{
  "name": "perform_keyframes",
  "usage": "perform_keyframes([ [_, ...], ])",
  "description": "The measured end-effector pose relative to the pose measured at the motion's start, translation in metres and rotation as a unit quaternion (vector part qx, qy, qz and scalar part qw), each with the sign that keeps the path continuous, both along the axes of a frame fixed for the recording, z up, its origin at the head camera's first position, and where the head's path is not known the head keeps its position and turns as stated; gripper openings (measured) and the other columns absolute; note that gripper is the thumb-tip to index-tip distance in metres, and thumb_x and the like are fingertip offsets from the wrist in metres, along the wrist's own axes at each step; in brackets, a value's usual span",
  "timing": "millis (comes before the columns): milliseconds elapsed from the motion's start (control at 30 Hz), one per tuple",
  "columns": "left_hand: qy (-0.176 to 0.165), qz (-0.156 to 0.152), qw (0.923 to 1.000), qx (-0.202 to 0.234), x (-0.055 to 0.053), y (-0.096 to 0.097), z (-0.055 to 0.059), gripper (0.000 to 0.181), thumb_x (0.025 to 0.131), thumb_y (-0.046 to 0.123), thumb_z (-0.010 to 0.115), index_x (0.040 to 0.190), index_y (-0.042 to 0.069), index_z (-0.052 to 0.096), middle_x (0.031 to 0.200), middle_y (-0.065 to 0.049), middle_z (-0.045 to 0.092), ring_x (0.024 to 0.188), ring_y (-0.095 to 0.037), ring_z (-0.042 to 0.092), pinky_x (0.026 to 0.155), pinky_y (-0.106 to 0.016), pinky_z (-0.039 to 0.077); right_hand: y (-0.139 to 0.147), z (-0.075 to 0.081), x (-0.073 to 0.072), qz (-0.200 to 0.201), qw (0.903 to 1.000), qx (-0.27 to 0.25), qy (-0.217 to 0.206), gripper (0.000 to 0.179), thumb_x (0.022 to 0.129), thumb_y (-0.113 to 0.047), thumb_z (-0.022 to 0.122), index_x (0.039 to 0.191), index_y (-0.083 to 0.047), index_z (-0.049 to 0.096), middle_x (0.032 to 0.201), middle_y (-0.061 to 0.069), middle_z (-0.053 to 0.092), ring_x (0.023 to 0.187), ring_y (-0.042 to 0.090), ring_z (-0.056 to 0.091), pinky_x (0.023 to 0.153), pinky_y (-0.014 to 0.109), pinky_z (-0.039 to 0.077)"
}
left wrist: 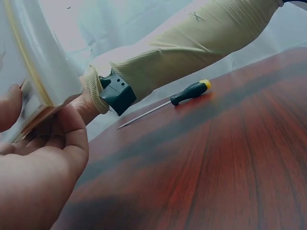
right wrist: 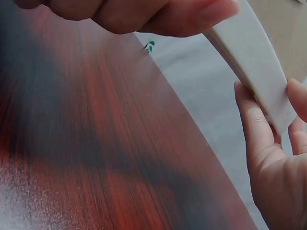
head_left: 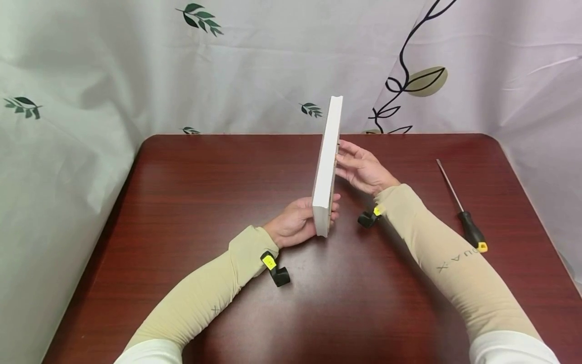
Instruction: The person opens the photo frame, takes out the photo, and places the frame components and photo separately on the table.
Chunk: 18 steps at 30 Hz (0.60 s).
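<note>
A white-edged picture frame (head_left: 328, 156) stands on end above the table, tilted slightly, its thick white side facing the head view. My left hand (head_left: 297, 220) grips its lower near end, thumb on the left face and fingers round the right face. The same grip shows in the right wrist view, with the left hand (right wrist: 280, 167) at the frame's lower corner (right wrist: 271, 100). On the right face, a brownish backing shows as a thin strip. My right hand (head_left: 361, 167) has its fingertips at that face, higher up, fingers lightly bent; the frame partly hides them.
A screwdriver (head_left: 470, 227) with a black and yellow handle lies on the right of the dark red wooden table (head_left: 204, 182), its blade pointing away. Black camera mounts (head_left: 278, 275) hang from both wrists. A pale curtain (head_left: 254, 65) with leaf prints hangs behind the table.
</note>
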<state>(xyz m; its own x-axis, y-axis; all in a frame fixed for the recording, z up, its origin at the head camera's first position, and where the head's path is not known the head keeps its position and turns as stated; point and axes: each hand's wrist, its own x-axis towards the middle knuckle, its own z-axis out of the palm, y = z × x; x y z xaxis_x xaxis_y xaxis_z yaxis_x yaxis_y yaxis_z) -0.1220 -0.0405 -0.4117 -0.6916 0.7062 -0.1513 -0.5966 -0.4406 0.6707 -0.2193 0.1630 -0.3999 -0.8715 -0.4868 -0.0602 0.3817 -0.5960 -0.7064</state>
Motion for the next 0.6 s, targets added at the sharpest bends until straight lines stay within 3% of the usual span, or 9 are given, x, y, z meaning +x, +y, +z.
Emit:
perform_keyframes([
  [200,0.035,0.005,0.9990,-0.027,0.000,0.000,-0.004,0.040,0.109,0.003,0.027,0.138,-0.023,0.032,0.105,-0.003,0.072,0.100,-0.010,0.065,0.090,-0.023,0.052,0.000,0.003,0.006,-0.034,0.9954,0.084,0.030,0.027,0.101,0.010,0.043,0.111,-0.007,0.062,0.093,0.008,0.067,0.083,0.015,0.067,0.073,0.026,0.057],
  [333,0.041,0.015,0.9983,-0.040,0.000,0.000,-0.005,0.040,0.109,0.003,0.030,0.139,-0.024,0.031,0.107,-0.004,0.071,0.102,-0.011,0.066,0.092,-0.024,0.052,0.001,0.004,0.008,-0.048,0.9892,0.130,0.047,0.023,0.100,0.008,0.049,0.113,-0.008,0.060,0.089,0.004,0.064,0.078,0.011,0.063,0.068,0.022,0.055],
  [400,0.045,0.024,0.9973,-0.054,-0.001,-0.001,-0.005,0.041,0.108,0.002,0.031,0.141,-0.023,0.031,0.116,-0.011,0.070,0.104,-0.011,0.066,0.094,-0.025,0.052,0.002,0.005,0.009,-0.052,0.9854,0.153,0.053,0.026,0.099,0.009,0.051,0.117,-0.008,0.058,0.090,0.004,0.063,0.078,0.010,0.061,0.067,0.021,0.054],
  [533,0.049,0.039,0.9943,-0.087,-0.003,-0.003,-0.004,0.043,0.108,0.002,0.033,0.144,-0.020,0.032,0.142,-0.031,0.050,0.109,-0.013,0.065,0.099,-0.029,0.051,0.008,0.008,0.013,-0.059,0.9733,0.211,0.068,0.027,0.100,0.006,0.050,0.124,-0.006,0.056,0.093,0.003,0.064,0.080,0.010,0.061,0.067,0.022,0.054],
  [600,0.046,0.045,0.9927,-0.102,-0.004,-0.004,-0.003,0.043,0.108,0.003,0.034,0.145,-0.019,0.033,0.148,-0.035,0.040,0.109,-0.012,0.064,0.099,-0.030,0.050,0.012,0.011,0.016,-0.059,0.9678,0.235,0.071,0.029,0.102,-0.001,0.051,0.131,-0.004,0.054,0.099,0.002,0.067,0.084,0.009,0.062,0.069,0.022,0.055],
])
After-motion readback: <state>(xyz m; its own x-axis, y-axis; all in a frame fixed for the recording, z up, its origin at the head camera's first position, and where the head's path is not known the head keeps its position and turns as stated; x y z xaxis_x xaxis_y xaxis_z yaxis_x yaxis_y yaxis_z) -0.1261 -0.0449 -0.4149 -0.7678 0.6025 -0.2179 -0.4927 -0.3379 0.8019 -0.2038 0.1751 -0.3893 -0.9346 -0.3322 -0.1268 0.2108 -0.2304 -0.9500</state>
